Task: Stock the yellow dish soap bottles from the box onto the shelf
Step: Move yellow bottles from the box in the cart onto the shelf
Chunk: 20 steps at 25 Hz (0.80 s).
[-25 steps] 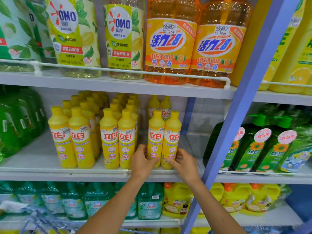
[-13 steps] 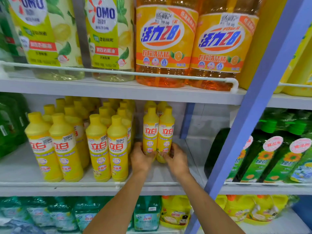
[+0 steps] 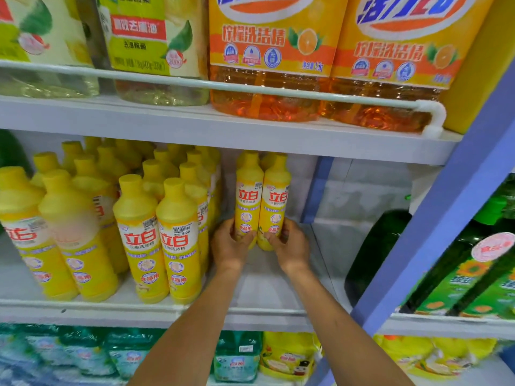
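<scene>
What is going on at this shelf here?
A person is stocking a shop shelf with bare hands. The left hand grips the left yellow bottle near its base, and the right hand grips the right yellow bottle. The two bottles are upright, side by side, far back on the middle shelf. Rows of the same soap stand to their left. No box is in view.
</scene>
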Tool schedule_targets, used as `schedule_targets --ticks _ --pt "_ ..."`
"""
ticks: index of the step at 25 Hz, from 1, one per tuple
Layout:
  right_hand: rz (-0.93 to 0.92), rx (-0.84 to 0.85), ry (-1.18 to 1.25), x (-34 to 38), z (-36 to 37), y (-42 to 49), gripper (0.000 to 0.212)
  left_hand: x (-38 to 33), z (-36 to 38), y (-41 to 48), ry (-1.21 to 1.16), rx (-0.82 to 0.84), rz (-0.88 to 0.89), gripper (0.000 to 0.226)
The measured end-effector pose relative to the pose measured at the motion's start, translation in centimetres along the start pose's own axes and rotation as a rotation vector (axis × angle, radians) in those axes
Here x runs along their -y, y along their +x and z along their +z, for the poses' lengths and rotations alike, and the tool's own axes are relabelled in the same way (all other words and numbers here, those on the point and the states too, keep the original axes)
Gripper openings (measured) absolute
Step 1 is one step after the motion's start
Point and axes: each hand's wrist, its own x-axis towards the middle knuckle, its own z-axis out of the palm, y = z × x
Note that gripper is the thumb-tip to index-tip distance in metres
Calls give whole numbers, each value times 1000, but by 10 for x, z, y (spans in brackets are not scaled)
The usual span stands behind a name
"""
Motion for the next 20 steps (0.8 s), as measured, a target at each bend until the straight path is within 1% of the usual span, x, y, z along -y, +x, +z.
schedule_targets --ticks 5,9,20 --pt "11 -19 -47 6 0 6 32 -8 2 4 -25 -51 -7 41" --pt "18 -33 -15 3 4 6 33 -5 4 7 -33 -64 3 42" --pt "8 -59 14 -7 10 6 39 5 5 8 -24 -32 -20 47"
